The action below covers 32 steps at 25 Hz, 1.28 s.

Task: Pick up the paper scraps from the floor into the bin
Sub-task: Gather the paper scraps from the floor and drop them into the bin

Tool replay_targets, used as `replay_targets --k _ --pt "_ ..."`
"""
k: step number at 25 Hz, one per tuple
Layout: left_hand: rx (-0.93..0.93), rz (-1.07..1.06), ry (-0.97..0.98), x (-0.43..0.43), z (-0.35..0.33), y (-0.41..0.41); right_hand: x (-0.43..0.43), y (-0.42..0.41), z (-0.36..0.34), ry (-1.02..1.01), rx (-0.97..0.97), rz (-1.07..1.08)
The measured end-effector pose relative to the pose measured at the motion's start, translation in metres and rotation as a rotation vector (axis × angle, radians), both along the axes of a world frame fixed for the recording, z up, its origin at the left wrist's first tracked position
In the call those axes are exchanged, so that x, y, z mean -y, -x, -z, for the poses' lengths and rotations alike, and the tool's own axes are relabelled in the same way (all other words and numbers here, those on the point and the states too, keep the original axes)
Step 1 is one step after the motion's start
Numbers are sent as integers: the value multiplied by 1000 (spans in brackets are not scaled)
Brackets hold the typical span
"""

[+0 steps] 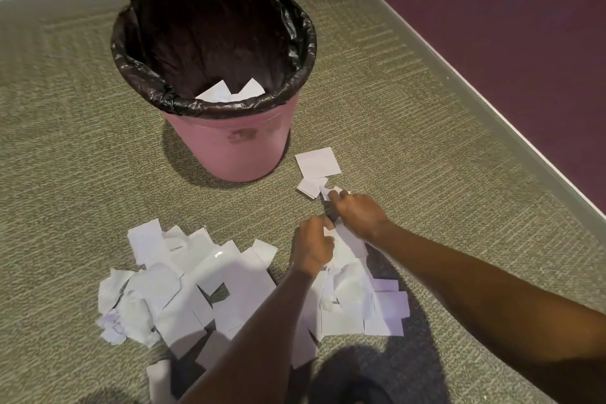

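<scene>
In the head view, you look down on a ribbed grey-green carpet. The round pink plastic bin stands upright on it, lined with a shiny, wrinkled black bag. A few white pieces lie at the bottom.

The paper scraps, flat white squares and some crumpled ones, make a heap on the carpet close to you, apart from the bin. Your right hand has its fingers curled and pinches one scrap, just beside a flat square sheet. Your left hand is curled around paper at the right edge of the heap.
</scene>
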<state>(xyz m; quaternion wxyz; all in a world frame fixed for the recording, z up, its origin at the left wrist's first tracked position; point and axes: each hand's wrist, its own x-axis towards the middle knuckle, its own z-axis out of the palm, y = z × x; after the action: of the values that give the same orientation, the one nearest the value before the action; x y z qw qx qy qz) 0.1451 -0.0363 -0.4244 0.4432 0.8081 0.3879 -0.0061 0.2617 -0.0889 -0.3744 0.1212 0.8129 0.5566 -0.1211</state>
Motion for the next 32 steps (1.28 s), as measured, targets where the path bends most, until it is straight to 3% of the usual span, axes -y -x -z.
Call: replay_targets --k 9,16,21,25,27,32 --pt "87 -141 50 -63 -49 22 7 23 -23 -163 -19 155" --pt "308 -188 -52 -96 -138 53 6 39 -92 -379 -66 311" --pt "655 -197 -269 -101 -228 76 0 42 -175 -708 3 313" --pt "972 -445 -329 -134 -289 96 -28 55 -239 -1012 39 267" --pt "954 -534 -278 -167 -298 93 -51 58 -263 -1068 13 210" --pt "608 -570 -292 -217 -284 68 -117 53 -277 -1005 49 127"
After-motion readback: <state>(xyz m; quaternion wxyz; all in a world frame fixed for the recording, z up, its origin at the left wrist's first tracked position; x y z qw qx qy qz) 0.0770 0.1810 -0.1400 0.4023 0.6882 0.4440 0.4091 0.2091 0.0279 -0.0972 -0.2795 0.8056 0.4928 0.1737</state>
